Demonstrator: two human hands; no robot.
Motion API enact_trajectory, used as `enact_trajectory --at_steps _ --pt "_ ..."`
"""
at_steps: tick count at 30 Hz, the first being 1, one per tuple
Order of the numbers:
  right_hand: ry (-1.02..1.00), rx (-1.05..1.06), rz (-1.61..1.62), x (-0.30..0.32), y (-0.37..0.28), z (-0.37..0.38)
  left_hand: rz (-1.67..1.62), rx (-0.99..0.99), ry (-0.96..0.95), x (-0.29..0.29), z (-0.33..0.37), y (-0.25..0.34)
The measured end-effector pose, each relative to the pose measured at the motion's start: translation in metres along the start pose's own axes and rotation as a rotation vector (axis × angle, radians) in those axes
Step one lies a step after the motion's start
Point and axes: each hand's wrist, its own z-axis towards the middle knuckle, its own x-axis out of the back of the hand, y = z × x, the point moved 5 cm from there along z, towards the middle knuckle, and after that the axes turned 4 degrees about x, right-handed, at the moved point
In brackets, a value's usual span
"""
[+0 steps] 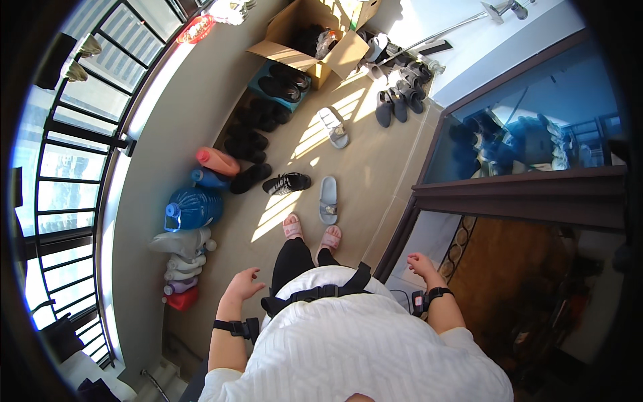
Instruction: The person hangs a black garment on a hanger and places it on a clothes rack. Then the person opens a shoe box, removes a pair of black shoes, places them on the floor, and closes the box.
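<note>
My left hand (246, 285) hangs in the air beside my waist, holding nothing, its thumb apart from the fingers. On my other side, my right hand (422, 266) is raised near the doorway, loosely bent and with nothing seen in it. On the floor ahead of my feet lie a grey slide sandal (328, 201), a second grey slide sandal (333, 128) farther off, and a black laced shoe (287, 183). Neither hand touches any of them. Both wrists carry black straps with small devices.
Along the left wall stand dark shoes (250, 179), a pink bottle (218, 161), a large blue water jug (193, 208) and a red container (181, 299). An open cardboard box (282, 53) sits at the far end, with grey clogs (391, 108) to its right. A dark-framed doorway (509, 202) borders the right.
</note>
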Motion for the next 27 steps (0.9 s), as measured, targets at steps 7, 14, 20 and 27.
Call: enact_trajectory --at_steps 7,14,20,27 --pt "-0.002 -0.024 0.004 -0.049 -0.046 -0.028 0.017 0.005 0.036 0.06 0.012 -0.046" --pt "-0.028 0.151 -0.097 -0.095 -0.109 -0.032 0.023 0.006 0.125 0.108 0.031 -0.095" --pt "-0.016 0.216 -0.188 -0.084 -0.15 -0.024 -0.097 0.046 0.127 0.103 0.041 -0.111" --pt "-0.045 0.183 -0.284 -0.057 -0.181 0.0 -0.207 0.106 0.108 0.076 0.042 -0.122"
